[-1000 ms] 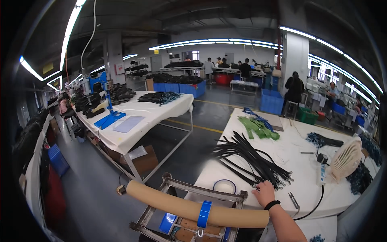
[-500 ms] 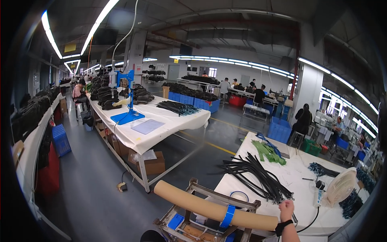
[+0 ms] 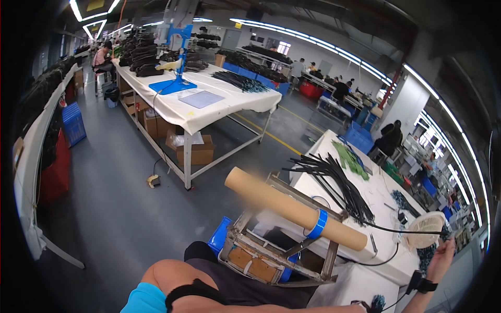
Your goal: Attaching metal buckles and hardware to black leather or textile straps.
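"Running from 9 o'clock down to 7, the grey floor (image 3: 120, 172) is the widest open room. What edges it?"

"At 11 o'clock, a white-covered far table (image 3: 245, 101). Near 4 o'clock, another, the near table (image 3: 386, 190), with a lane of floor between the two"

"Anything narrowing the space closer in?"

"A metal frame (image 3: 331, 256) at 5 o'clock, beside the near table. A cardboard tube (image 3: 292, 207) lies across its top, one end jutting past it toward 10 o'clock, with a blue ring (image 3: 318, 224) around it toward the other end"

"And on the near table?"

"A spread pile of black straps (image 3: 348, 194), lying toward 4 o'clock from the centre, with a cream fan (image 3: 417, 239) farther out that way"

"Now the grip. Which hands show?"

"The left forearm (image 3: 292, 309) runs along the bottom edge at 6 o'clock as far as a watch; the left hand is out of sight, so I cannot tell its grip. The right hand (image 3: 442, 255) is up at 4 o'clock, just beside the fan"

"How far open?"

"Barely: bent fingers look closed on the end of one black strap (image 3: 402, 230), which stretches from the pile across the fan; the exact finger contact is too small to tell"
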